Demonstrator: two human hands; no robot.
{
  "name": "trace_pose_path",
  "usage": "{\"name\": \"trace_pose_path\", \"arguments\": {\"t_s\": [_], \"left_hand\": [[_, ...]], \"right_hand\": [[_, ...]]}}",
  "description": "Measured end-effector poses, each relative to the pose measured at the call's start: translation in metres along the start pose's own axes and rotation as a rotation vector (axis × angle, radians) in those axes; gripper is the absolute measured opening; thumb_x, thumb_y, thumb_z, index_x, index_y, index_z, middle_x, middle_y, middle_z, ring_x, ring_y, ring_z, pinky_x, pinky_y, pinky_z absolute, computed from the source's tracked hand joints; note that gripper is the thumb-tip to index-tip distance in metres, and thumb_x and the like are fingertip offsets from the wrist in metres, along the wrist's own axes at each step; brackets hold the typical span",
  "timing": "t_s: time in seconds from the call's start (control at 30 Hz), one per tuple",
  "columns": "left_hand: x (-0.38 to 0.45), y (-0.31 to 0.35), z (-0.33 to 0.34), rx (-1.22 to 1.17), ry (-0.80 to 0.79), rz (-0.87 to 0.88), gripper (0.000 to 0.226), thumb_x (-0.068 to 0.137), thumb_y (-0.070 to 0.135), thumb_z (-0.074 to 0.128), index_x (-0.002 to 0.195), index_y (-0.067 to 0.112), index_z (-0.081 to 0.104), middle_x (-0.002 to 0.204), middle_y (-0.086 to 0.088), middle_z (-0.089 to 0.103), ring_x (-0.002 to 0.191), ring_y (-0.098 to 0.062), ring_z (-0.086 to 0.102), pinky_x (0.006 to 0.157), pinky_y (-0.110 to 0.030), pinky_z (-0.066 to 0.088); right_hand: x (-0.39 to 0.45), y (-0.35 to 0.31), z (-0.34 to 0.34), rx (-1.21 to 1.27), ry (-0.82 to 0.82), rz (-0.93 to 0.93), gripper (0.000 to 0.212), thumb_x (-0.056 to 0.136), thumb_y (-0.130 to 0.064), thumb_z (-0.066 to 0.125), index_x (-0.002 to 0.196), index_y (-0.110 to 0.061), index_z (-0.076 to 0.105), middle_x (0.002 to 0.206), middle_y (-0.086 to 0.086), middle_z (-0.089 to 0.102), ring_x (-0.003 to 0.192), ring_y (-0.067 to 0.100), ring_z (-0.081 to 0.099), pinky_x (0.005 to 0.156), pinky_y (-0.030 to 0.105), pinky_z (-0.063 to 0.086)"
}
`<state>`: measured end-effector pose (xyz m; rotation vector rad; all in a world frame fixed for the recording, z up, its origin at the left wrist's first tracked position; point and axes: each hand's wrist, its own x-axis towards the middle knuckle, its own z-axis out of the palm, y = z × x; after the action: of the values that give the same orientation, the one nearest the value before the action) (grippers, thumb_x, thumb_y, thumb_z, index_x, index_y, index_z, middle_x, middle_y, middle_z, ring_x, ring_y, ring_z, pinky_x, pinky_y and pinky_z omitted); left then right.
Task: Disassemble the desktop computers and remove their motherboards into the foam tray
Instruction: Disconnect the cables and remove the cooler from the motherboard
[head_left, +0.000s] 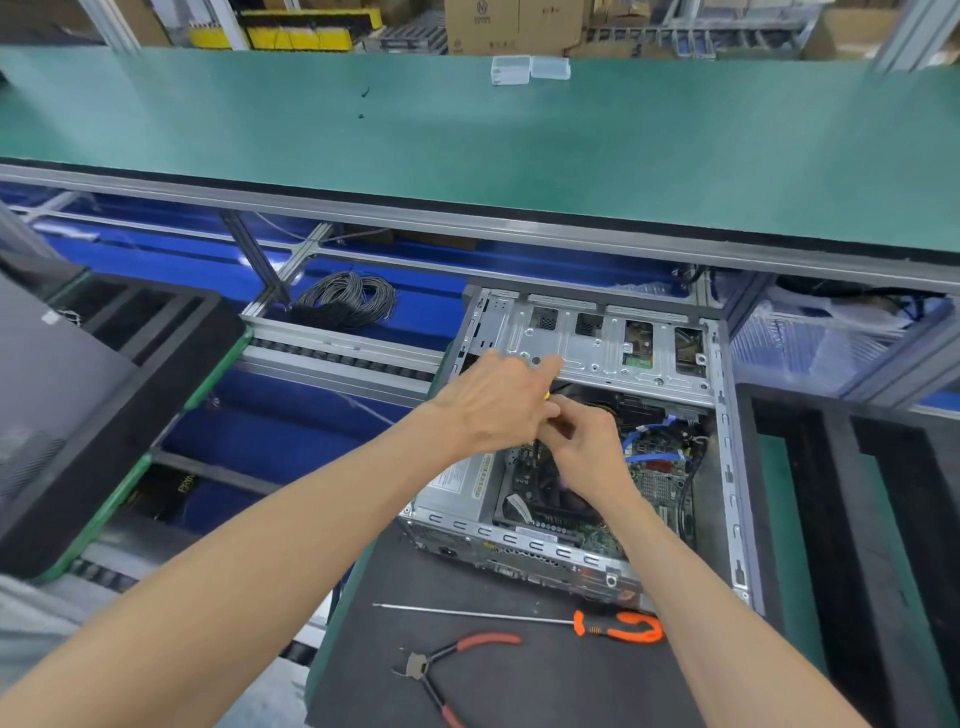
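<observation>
My left hand (498, 400) grips a screwdriver (537, 441) upright; right hand (589, 441) pinches its shaft, steadying the tip over the motherboard (660, 483).

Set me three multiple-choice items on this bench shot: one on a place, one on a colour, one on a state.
1. Where does the long screwdriver lie?
A. in front of the computer case, on the dark mat
B. on the green shelf
C. inside the case

2. What colour are the pliers' handles?
A. blue
B. red
C. yellow

3. What state is the case in?
A. closed
B. side open, motherboard still inside
C. emptied

Answers: 1 A, it lies beside the pliers, near the case's front edge. 2 B, both grips show red. 3 B, both hands, left and right, work over the exposed board.
</observation>
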<state>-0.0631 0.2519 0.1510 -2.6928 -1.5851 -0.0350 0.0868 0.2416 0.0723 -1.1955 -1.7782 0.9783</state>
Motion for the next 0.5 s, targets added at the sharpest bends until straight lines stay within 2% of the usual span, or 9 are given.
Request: {"name": "trace_pose_path", "arguments": {"t_s": [0.03,0.1,0.17,0.2,0.23,0.37,0.47,0.5], "left_hand": [[0.0,0.001,-0.001,0.012,-0.016,0.063,0.015,0.099,0.025,0.047,0.102,0.011,0.048,0.075,-0.005,0.055,0.067,-0.025,0.052,0.071,-0.034,0.037],[0.001,0.003,0.0,0.101,-0.064,0.132,0.013,0.095,0.011,0.045,0.107,0.009,0.05,0.086,-0.008,0.06,0.074,-0.025,0.056,0.078,-0.033,0.041],[0.002,0.008,-0.002,0.177,-0.084,0.143,0.019,0.094,0.009,0.04,0.104,0.009,0.055,0.083,-0.006,0.054,0.071,-0.024,0.055,0.083,-0.037,0.045],[0.002,0.01,-0.003,0.209,-0.087,0.139,0.022,0.094,0.01,0.038,0.1,0.01,0.059,0.079,-0.004,0.046,0.066,-0.022,0.051,0.081,-0.037,0.045],[0.003,0.011,-0.004,0.225,-0.087,0.125,0.024,0.095,0.012,0.037,0.094,0.012,0.061,0.076,-0.003,0.039,0.063,-0.021,0.046,0.077,-0.038,0.044],[0.002,0.011,-0.002,0.264,-0.071,0.079,0.029,0.106,0.021,0.035,0.082,0.019,0.05,0.07,0.0,0.039,0.058,-0.021,0.04,0.059,-0.035,0.04],[-0.001,0.006,-0.003,0.261,-0.028,-0.007,0.047,0.108,0.036,0.03,0.073,0.016,0.051,0.056,0.001,0.029,0.049,-0.022,0.038,0.049,-0.033,0.034],[0.0,0.004,-0.003,0.259,-0.043,-0.018,0.048,0.108,0.038,0.026,0.076,0.014,0.053,0.056,0.0,0.029,0.051,-0.023,0.04,0.048,-0.032,0.031]], "right_hand": [[0.0,0.001,-0.001,-0.003,-0.013,0.011,0.023,0.088,-0.008,0.068,0.078,-0.028,0.066,0.06,-0.01,0.058,0.054,0.005,0.042,0.055,0.019,0.033],[-0.001,0.001,-0.001,-0.01,-0.039,0.028,0.014,0.092,-0.008,0.064,0.086,-0.021,0.068,0.063,-0.01,0.061,0.054,0.004,0.044,0.056,0.017,0.035],[-0.003,-0.001,-0.001,-0.001,-0.057,0.026,0.023,0.093,-0.005,0.061,0.088,-0.028,0.064,0.066,-0.024,0.063,0.058,-0.003,0.051,0.058,0.01,0.036],[-0.003,-0.002,-0.001,0.008,-0.06,0.021,0.03,0.093,-0.004,0.059,0.086,-0.033,0.061,0.067,-0.029,0.062,0.06,-0.006,0.052,0.059,0.008,0.036],[-0.003,-0.003,0.0,0.015,-0.055,0.017,0.034,0.092,-0.004,0.06,0.082,-0.037,0.057,0.066,-0.026,0.061,0.06,-0.006,0.051,0.058,0.009,0.036],[-0.002,-0.002,0.006,0.016,0.01,0.041,0.032,0.084,-0.013,0.077,0.079,-0.035,0.053,0.068,0.005,0.058,0.058,0.005,0.041,0.056,0.018,0.036],[-0.001,-0.003,0.008,0.027,0.059,0.015,0.036,0.081,-0.013,0.08,0.076,-0.04,0.058,0.064,0.003,0.059,0.056,0.005,0.044,0.056,0.014,0.036],[-0.001,-0.004,0.008,0.021,0.055,0.0,0.034,0.081,-0.012,0.08,0.077,-0.04,0.062,0.063,0.0,0.06,0.056,0.006,0.046,0.057,0.015,0.037]]}}
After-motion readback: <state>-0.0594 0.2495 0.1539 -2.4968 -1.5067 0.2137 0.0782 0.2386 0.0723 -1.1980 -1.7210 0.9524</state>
